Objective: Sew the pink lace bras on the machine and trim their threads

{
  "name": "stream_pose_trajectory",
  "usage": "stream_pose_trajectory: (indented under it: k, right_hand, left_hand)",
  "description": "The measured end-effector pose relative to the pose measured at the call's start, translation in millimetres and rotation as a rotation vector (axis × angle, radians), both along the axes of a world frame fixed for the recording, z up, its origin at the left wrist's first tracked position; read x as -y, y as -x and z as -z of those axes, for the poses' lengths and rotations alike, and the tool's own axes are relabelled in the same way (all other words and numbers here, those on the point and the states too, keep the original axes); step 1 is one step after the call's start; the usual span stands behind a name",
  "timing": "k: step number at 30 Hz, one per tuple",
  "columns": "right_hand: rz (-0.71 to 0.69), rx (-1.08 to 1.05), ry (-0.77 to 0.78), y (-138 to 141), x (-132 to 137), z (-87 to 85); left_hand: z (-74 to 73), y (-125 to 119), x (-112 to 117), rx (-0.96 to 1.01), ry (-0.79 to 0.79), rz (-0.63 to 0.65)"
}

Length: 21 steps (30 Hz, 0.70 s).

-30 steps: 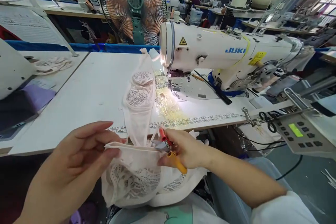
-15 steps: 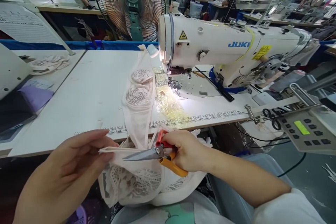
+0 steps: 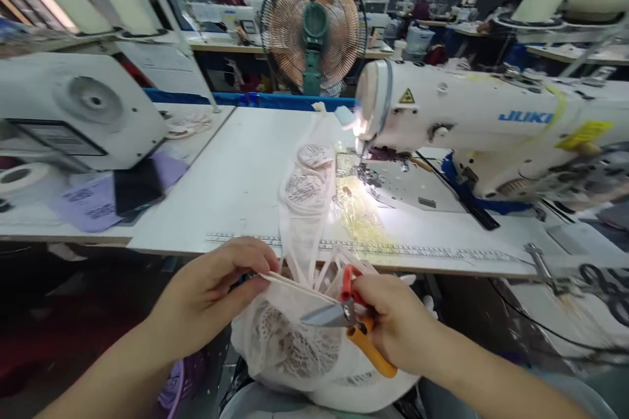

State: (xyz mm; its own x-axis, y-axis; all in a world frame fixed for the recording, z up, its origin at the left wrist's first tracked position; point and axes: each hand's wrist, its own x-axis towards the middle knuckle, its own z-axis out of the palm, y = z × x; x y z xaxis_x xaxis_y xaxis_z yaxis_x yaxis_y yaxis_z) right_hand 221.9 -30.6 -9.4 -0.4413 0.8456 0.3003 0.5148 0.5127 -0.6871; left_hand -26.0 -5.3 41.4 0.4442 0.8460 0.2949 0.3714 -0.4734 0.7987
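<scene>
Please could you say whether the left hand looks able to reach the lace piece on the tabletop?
Probably yes: the lace piece lies ahead of the left hand with nothing visible between, though that hand pinches the pale fabric's edge.

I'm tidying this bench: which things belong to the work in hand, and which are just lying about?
In hand:
lace fabric, pinched in the left hand
scissors, held in the right hand

Seemingly just about:
black tool beside the sewing machine
purple material
fan

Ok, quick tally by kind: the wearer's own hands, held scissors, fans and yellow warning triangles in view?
Hands: 2, left hand and right hand
Held scissors: 1
Fan: 1
Yellow warning triangle: 1
Total: 5
</scene>
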Motion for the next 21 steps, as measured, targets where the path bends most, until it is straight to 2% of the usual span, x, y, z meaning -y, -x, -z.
stream_pose_trajectory:
  k: [2, 4, 8, 11, 14, 18, 21]
  right_hand:
    - [-0.037, -0.008, -0.063, 0, 3, 5.4]
    - [-0.065, -0.004, -0.164, -1, 6, 4.7]
    - [-0.037, 0.083, -0.468, 1, 12, -5.5]
    - [-0.054, 0.155, -0.590, 2, 15, -9.5]
    - [-0.075, 0.199, -0.662, 2, 18, -8.9]
    - [-0.052, 0.189, -0.674, 3, 26, -2.9]
    - [-0.038, 0.178, -0.678, 5, 30, 1.3]
  left_hand:
    - [-0.8, 2, -1, 0.030, -0.031, 0.065]
    - [0.1, 4, 1, 0.004, -0.021, 0.051]
    - [3.5, 8, 6, 0.005, 0.114, 0.060]
    - [3.9, 10, 9, 0.055, 0.215, 0.096]
    - [3.0, 10, 12, 0.094, 0.230, 0.122]
    - [2.4, 11, 16, 0.148, 0.246, 0.133]
    - [0.8, 12, 17, 0.071, 0.123, 0.150]
